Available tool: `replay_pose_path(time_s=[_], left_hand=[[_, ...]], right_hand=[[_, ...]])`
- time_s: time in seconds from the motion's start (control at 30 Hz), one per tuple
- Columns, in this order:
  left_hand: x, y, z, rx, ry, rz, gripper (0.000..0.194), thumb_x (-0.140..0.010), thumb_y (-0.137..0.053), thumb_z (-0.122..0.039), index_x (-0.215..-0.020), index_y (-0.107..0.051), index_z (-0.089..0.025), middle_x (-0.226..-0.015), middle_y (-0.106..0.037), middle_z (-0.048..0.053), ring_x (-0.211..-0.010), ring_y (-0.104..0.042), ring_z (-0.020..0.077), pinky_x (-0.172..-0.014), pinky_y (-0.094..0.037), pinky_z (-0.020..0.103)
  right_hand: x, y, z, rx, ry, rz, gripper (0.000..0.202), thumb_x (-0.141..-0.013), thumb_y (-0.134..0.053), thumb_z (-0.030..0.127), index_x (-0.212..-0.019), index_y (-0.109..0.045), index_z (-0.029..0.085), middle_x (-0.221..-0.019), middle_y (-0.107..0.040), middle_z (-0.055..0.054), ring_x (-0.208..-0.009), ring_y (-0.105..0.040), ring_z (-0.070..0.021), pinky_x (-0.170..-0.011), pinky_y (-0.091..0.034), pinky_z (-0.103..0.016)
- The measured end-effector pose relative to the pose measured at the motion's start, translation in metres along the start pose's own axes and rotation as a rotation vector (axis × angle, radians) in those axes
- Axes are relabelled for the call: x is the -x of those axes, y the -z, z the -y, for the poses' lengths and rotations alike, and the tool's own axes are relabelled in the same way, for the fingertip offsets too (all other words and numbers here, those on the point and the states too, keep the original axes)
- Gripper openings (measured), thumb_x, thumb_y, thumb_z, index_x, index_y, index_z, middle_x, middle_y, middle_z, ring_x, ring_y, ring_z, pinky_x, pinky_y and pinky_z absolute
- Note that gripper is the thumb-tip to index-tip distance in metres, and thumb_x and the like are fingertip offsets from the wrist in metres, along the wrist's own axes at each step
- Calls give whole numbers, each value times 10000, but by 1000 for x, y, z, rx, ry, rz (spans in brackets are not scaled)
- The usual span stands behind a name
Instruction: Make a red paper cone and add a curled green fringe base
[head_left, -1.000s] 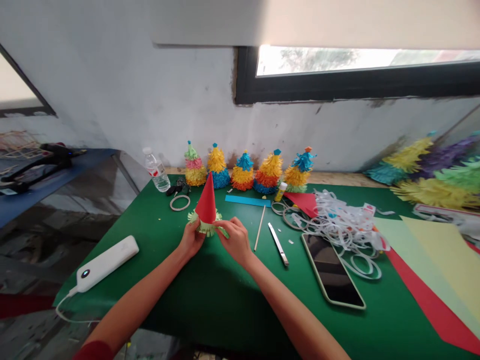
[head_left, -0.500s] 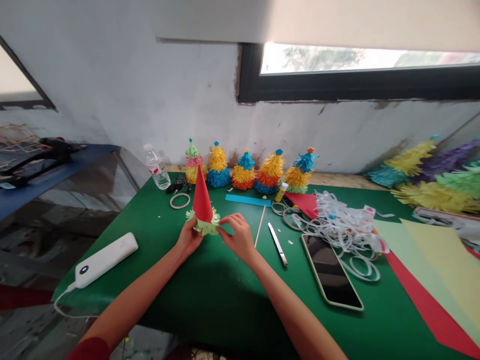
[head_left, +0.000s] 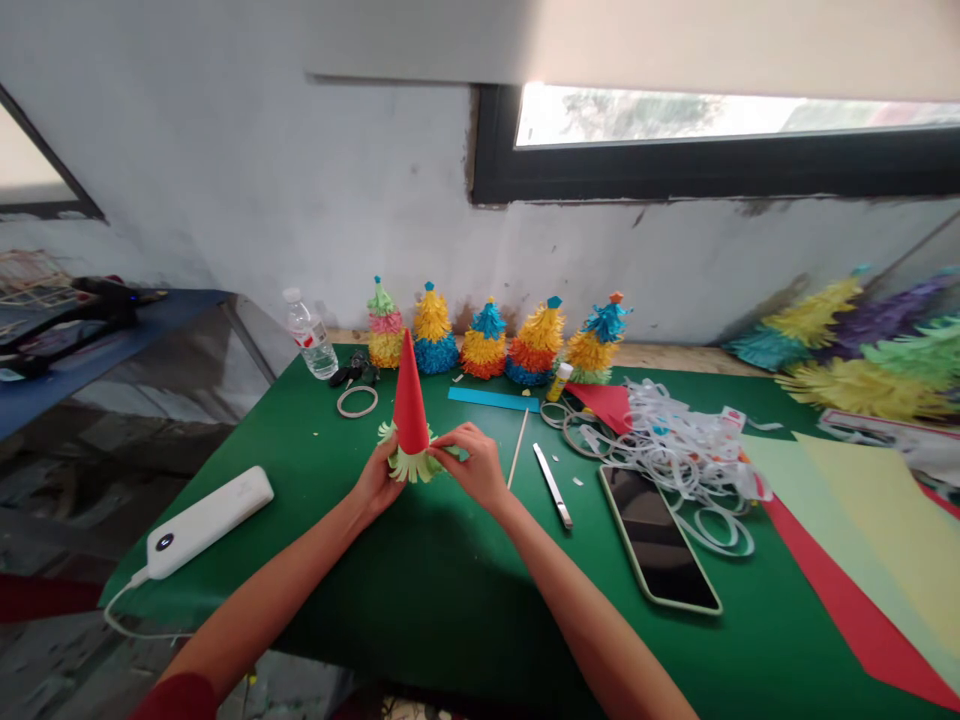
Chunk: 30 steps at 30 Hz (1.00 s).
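Observation:
A red paper cone (head_left: pixel 410 405) points upward between my hands above the green table. Around its base runs a light green fringed paper strip (head_left: pixel 411 467). My left hand (head_left: pixel 379 480) is closed on the cone's lower left side, its fingertips partly hidden behind the fringe. With thumb and forefinger pressed together, my right hand (head_left: pixel 474 462) pinches the fringed strip at the right of the base. Behind the cone stand several finished-looking fringed paper trees (head_left: pixel 433 330). A blue paper strip (head_left: pixel 493 399) and a thin wooden stick (head_left: pixel 517 450) lie near my right hand.
A utility knife (head_left: pixel 553 487), a smartphone (head_left: pixel 660 540) and a tangle of white paper strips (head_left: pixel 686 450) lie to the right. Near the back are a glue stick (head_left: pixel 559 382) and a water bottle (head_left: pixel 311 338). A white power bank (head_left: pixel 210 522) lies at left; coloured sheets (head_left: pixel 862 540) cover the right side.
The cone has turned a little and tilts less to the left. My right hand has moved slightly left, close against the cone's base. The whole view has shifted slightly.

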<state>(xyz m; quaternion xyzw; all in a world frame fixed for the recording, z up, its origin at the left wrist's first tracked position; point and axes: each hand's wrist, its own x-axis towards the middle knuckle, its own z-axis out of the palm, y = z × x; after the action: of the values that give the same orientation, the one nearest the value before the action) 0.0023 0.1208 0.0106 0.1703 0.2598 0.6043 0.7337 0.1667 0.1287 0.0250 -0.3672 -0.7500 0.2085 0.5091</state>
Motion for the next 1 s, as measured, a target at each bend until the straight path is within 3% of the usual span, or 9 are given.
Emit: replay_pose_path(time_s=[0.13,0.23,0.33,0.43,0.5,0.63,0.77,0.9,1.0], left_hand=[[3,0,-3,46,86,86,373,-932,-485,-389,-1147,-611,-112,-1046,-714,106,-1053,-647,246,-1015,-432,414],[8,0,-4,38,91,202,485,-871,-514,-548,-1100,-635,-138,-1139,-681,118,-1161,-581,278,-1042,-398,445],[11,1,0,-7,25,243,419,-752,-694,-473,-1030,-661,-162,-1131,-686,101,-1146,-587,284,-1029,-409,436],[9,1,8,-90,-49,166,342,-688,-765,-208,-1010,-663,-156,-1025,-718,70,-1028,-648,245,-972,-455,389],[5,2,13,-121,-81,60,322,-693,-753,-132,-1001,-660,-148,-937,-732,47,-904,-685,204,-901,-495,344],[-2,5,15,-57,-124,-52,280,-705,-767,-143,-961,-654,-149,-903,-737,30,-771,-694,145,-748,-537,245],[-6,9,10,-11,-132,-109,234,-715,-777,-172,-908,-646,-152,-878,-737,19,-737,-697,133,-711,-549,223],[-7,12,8,6,-128,-80,247,-749,-757,-203,-964,-647,-153,-918,-734,34,-785,-704,151,-723,-554,240],[-7,12,9,-15,-121,-65,228,-766,-745,-230,-961,-656,-152,-897,-734,36,-754,-702,151,-659,-546,228]], right_hand=[[4,-8,-4,-49,-83,-45,94,-786,-697,283,-727,-677,212,-712,-684,-28,-679,-619,-162,-615,-482,-270],[7,-13,-6,-27,-118,-68,116,-780,-697,270,-698,-647,204,-699,-672,-23,-668,-615,-162,-610,-471,-267],[9,-17,-7,12,-136,-94,116,-786,-687,266,-700,-637,206,-707,-674,-23,-679,-613,-167,-627,-468,-276],[10,-20,-6,66,-125,-110,110,-788,-687,271,-704,-645,213,-708,-685,-21,-695,-615,-176,-660,-469,-295],[11,-21,-4,112,-100,-112,109,-787,-695,287,-708,-659,220,-703,-697,-19,-703,-618,-185,-686,-465,-313],[11,-22,0,152,-49,-132,86,-802,-687,315,-848,-707,244,-749,-725,-16,-729,-634,-195,-735,-460,-338],[8,-15,1,76,-88,-201,295,-822,-663,304,-1113,-650,258,-793,-736,-4,-805,-659,-199,-809,-458,-352],[4,-7,-1,51,-107,-112,108,-807,-679,340,-797,-690,233,-739,-722,-14,-754,-641,-194,-771,-460,-343],[3,-6,-3,36,-83,-44,183,-819,-665,335,-677,-653,221,-691,-702,-20,-702,-612,-184,-720,-459,-330]])
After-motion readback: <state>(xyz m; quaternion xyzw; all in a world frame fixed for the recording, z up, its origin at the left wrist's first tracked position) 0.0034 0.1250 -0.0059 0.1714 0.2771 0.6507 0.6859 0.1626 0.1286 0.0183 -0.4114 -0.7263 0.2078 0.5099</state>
